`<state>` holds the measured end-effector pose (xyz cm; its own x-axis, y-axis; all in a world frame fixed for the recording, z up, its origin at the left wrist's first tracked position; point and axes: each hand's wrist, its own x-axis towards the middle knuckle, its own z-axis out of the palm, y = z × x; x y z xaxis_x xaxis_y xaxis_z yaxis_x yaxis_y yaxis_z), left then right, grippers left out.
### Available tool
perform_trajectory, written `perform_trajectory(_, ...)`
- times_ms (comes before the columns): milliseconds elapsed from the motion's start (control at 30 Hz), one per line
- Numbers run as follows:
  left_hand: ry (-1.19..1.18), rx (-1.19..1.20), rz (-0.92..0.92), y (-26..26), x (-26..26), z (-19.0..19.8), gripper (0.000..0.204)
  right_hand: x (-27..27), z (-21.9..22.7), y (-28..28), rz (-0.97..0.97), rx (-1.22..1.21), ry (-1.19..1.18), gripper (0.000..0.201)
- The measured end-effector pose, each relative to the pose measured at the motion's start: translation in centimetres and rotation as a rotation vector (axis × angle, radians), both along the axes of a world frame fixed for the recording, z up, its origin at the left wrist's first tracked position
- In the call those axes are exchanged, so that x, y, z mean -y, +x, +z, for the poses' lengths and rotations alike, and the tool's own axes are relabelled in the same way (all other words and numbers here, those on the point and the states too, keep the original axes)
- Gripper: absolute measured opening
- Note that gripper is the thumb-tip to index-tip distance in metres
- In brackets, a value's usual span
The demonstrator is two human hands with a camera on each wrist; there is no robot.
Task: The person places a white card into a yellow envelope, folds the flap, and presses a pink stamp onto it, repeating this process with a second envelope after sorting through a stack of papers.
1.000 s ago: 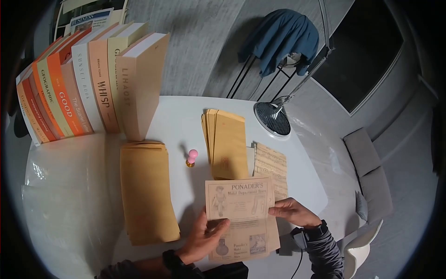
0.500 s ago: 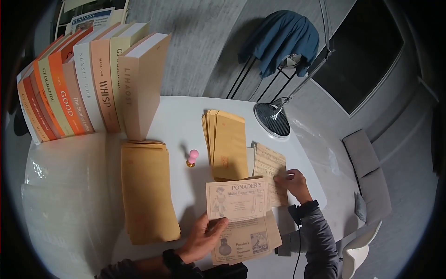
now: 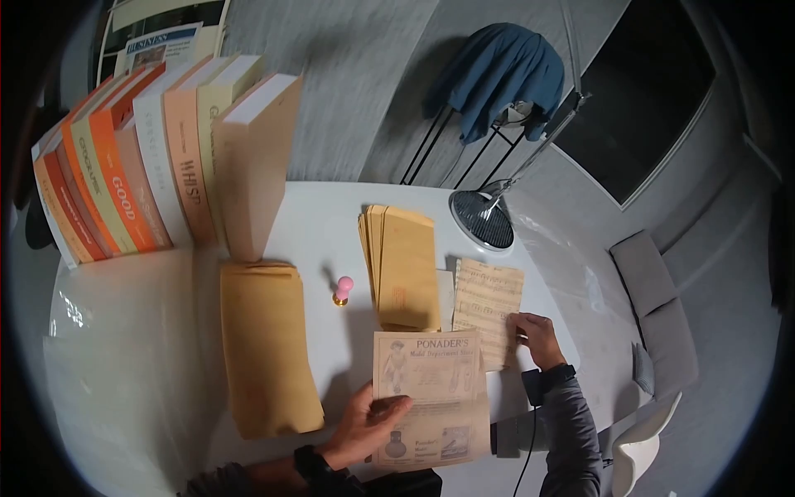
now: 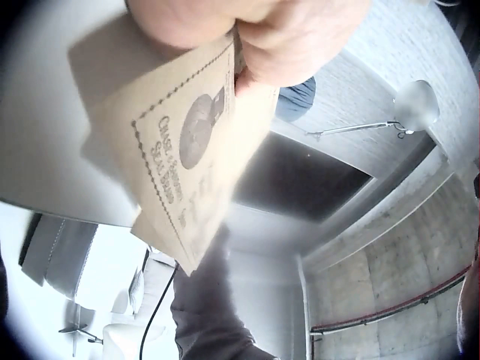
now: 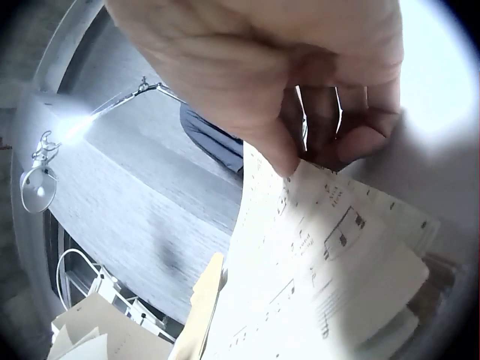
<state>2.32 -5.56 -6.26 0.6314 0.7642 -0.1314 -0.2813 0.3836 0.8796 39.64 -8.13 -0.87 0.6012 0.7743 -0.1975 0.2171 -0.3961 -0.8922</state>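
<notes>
The left hand (image 3: 364, 424) grips a printed sheet headed PONADER'S (image 3: 439, 377) by its left side, thumb over the front. In the left wrist view that hand (image 4: 255, 34) pinches the paper (image 4: 187, 142), whose other printed face shows. At the right edge of the sheet-music paper (image 3: 489, 306), the right hand (image 3: 540, 341) pinches with thumb and fingers; the right wrist view shows this hand (image 5: 277, 75) holding a corner of the music sheets (image 5: 300, 255). Tan envelopes (image 3: 407, 265) lie left of the music paper.
Another envelope stack (image 3: 269, 356) lies at left, with a pink-handled stamp (image 3: 344, 288) between the stacks. Upright books (image 3: 186, 157) and clear plastic (image 3: 124, 348) are at far left. A lamp base (image 3: 482, 219) stands at the table's back right edge.
My right hand has left the PONADER'S sheet and moved right to the music paper, now pinching its edge. The music paper has turned and shifted slightly right. My left hand keeps its grip.
</notes>
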Motion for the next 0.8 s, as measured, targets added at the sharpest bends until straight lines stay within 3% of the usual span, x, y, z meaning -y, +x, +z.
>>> perform_trajectory(467,-0.041,0.004,0.000,0.1,0.3,-0.9,0.025,-0.5,0.1,-0.9,0.007,0.109,-0.016,0.026)
perform_trajectory(633,-0.027,0.020,-0.026,0.1,0.0,-1.8,0.026,-0.1,-2.4,2.1,-0.046,0.248,-0.032,0.024)
perform_trajectory(800,-0.042,-0.070,-0.048,-0.2,0.1,-1.1,0.028,0.9,-2.2,1.6,-0.111,0.220,0.227,0.024)
